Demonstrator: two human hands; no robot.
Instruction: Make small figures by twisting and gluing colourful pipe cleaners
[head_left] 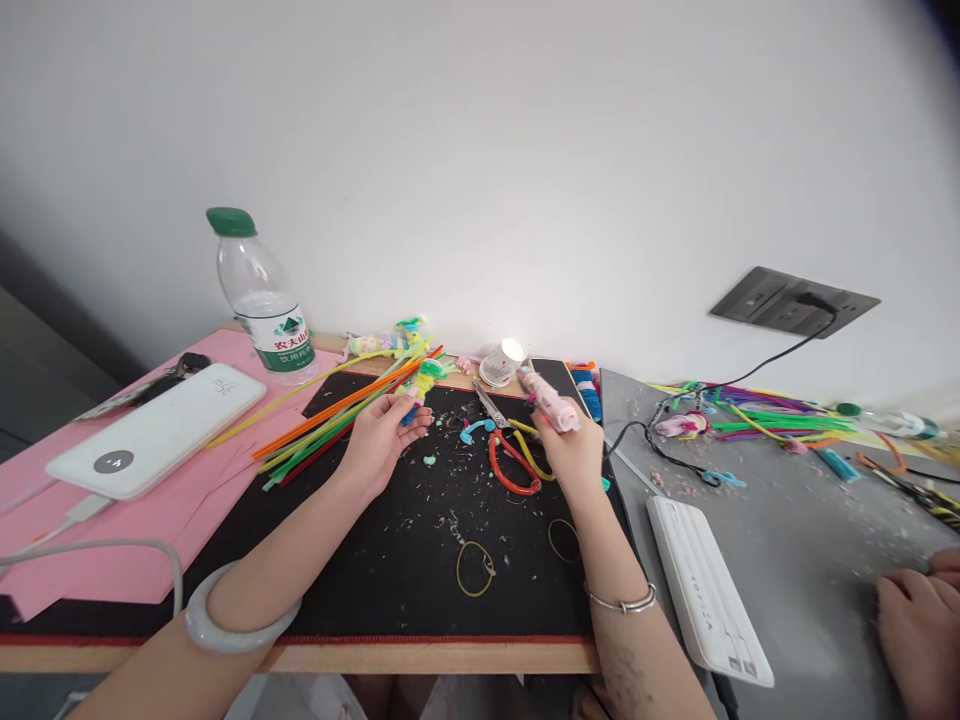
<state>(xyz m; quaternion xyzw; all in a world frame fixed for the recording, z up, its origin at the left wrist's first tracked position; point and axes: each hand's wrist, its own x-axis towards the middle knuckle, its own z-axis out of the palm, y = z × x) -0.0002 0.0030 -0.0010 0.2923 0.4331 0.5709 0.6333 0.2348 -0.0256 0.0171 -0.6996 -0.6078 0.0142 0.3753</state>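
My left hand (382, 440) is closed on a small bundle of pipe cleaners (426, 380), yellow, green and blue, held just above the black mat (405, 560). My right hand (571, 448) grips a pink glue gun (549, 400) whose tip points up and left toward a small white roll (501, 362). Between the hands lie scissors with orange and yellow handles (511, 455) and scraps of fluff. A fan of long orange, green and yellow pipe cleaners (330, 415) lies left of my left hand.
A water bottle (259, 300) stands at the back left beside a white power bank (154, 430) on pink paper. Rubber bands (475, 568) lie on the mat. Right: a white power strip (705, 590), more pipe cleaners (765, 412), another person's hand (919, 625), a wall socket (791, 302).
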